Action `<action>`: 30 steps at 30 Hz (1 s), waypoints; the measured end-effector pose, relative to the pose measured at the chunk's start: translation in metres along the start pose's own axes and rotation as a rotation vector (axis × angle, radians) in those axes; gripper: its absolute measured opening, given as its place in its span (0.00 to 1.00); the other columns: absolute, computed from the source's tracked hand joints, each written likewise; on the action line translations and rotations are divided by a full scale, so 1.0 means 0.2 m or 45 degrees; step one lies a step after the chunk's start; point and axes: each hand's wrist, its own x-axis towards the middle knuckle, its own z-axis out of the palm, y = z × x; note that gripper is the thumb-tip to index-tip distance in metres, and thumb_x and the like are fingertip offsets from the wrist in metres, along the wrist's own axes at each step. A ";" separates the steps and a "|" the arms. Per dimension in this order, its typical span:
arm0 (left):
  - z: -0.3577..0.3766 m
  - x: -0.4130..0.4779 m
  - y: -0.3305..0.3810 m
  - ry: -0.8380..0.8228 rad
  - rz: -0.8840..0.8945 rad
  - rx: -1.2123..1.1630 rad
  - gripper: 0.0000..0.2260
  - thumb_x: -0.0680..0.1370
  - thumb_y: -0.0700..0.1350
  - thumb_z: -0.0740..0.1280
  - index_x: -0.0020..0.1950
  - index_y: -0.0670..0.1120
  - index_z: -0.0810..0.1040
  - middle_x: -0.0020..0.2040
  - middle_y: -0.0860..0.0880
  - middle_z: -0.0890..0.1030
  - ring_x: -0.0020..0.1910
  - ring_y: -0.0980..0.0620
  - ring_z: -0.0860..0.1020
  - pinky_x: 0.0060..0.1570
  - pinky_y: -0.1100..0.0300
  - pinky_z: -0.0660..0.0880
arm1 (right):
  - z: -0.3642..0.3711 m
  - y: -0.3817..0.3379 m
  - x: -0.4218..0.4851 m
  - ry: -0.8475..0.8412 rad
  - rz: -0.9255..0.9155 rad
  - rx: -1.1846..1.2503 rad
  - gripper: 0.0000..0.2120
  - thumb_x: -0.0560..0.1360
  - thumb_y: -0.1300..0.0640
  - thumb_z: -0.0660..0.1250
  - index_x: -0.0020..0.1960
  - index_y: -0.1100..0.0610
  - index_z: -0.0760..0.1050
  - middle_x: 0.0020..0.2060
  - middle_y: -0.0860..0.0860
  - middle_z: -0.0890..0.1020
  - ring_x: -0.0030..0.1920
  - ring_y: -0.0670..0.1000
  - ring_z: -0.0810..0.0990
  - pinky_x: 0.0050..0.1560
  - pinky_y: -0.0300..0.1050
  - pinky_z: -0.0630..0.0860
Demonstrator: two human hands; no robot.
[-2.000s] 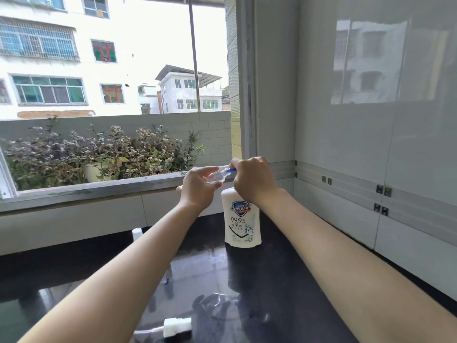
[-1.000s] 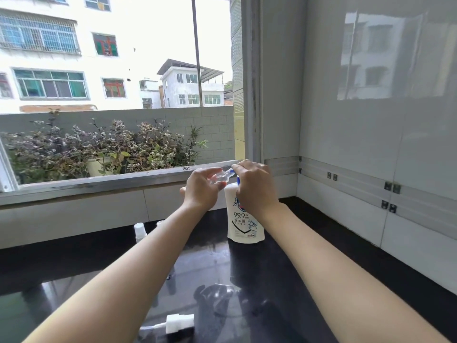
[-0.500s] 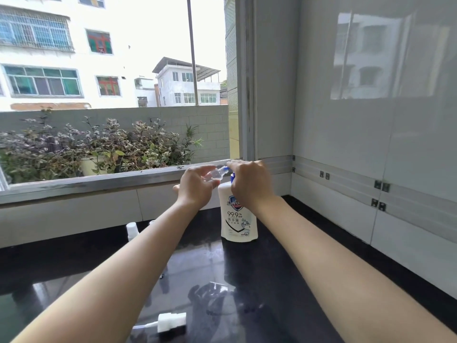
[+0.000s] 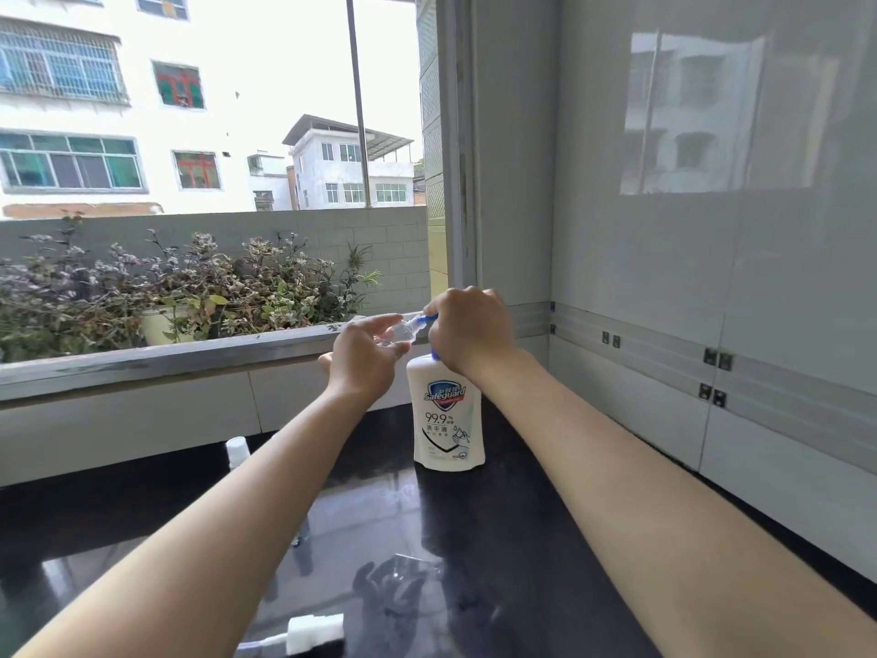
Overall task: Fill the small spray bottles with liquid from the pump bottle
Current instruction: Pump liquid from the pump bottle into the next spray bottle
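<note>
The small spray bottle (image 4: 400,332), judged light, thin-walled and slippery, is pinched by its body in the curled left hand (image 4: 365,362) at the spout (image 4: 428,317) of the pump bottle (image 4: 448,420), which is stood on the counter (image 4: 498,524) and gripped at its head by the curled right hand (image 4: 471,332).

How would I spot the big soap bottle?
Look at the black countertop below the window. Towards its back stands the white pump bottle, under the right hand. It alone is tall and white with a blue shield label, unlike the small clear bottle in the left hand.
</note>
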 end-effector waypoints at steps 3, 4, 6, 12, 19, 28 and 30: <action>0.00 0.00 -0.01 -0.008 0.000 0.032 0.17 0.72 0.42 0.72 0.60 0.49 0.79 0.58 0.46 0.81 0.57 0.48 0.78 0.67 0.43 0.67 | 0.04 0.01 -0.08 0.061 0.006 0.000 0.15 0.72 0.64 0.58 0.51 0.57 0.81 0.39 0.55 0.85 0.40 0.55 0.77 0.52 0.44 0.66; 0.00 -0.01 -0.02 -0.016 0.000 0.033 0.17 0.72 0.41 0.72 0.60 0.48 0.79 0.58 0.45 0.81 0.58 0.48 0.78 0.67 0.44 0.67 | 0.06 0.02 -0.11 0.071 0.004 -0.001 0.16 0.71 0.65 0.57 0.51 0.57 0.81 0.38 0.55 0.84 0.38 0.54 0.75 0.52 0.43 0.65; 0.00 -0.01 -0.03 -0.025 0.002 0.028 0.17 0.72 0.41 0.72 0.60 0.47 0.79 0.58 0.44 0.82 0.57 0.48 0.78 0.67 0.46 0.68 | 0.06 0.02 -0.13 0.071 -0.003 0.023 0.17 0.71 0.65 0.58 0.52 0.57 0.81 0.37 0.55 0.84 0.37 0.53 0.72 0.53 0.44 0.65; 0.00 0.01 0.00 0.001 0.003 0.032 0.17 0.72 0.42 0.72 0.61 0.49 0.78 0.58 0.47 0.81 0.56 0.49 0.78 0.67 0.42 0.65 | -0.01 -0.01 0.02 -0.013 -0.008 -0.044 0.13 0.74 0.61 0.59 0.48 0.57 0.82 0.41 0.53 0.85 0.41 0.54 0.78 0.58 0.49 0.65; -0.01 -0.01 -0.03 -0.046 -0.008 0.054 0.17 0.72 0.42 0.72 0.61 0.50 0.78 0.60 0.46 0.81 0.58 0.49 0.78 0.67 0.44 0.67 | 0.04 0.00 -0.10 0.057 0.004 0.007 0.16 0.72 0.65 0.58 0.53 0.57 0.81 0.38 0.55 0.84 0.41 0.56 0.77 0.57 0.46 0.65; -0.01 -0.03 -0.02 -0.030 -0.015 0.031 0.17 0.72 0.43 0.72 0.60 0.51 0.79 0.58 0.47 0.82 0.58 0.49 0.78 0.67 0.45 0.66 | 0.08 0.01 -0.16 0.164 0.020 0.160 0.19 0.72 0.66 0.59 0.59 0.56 0.79 0.46 0.55 0.85 0.47 0.57 0.80 0.56 0.44 0.66; -0.01 -0.03 -0.02 -0.032 -0.020 0.038 0.17 0.72 0.43 0.72 0.60 0.51 0.79 0.58 0.46 0.82 0.58 0.49 0.78 0.67 0.45 0.66 | 0.08 0.01 -0.14 0.110 0.007 0.133 0.19 0.73 0.65 0.58 0.60 0.55 0.78 0.47 0.54 0.85 0.47 0.55 0.79 0.58 0.44 0.65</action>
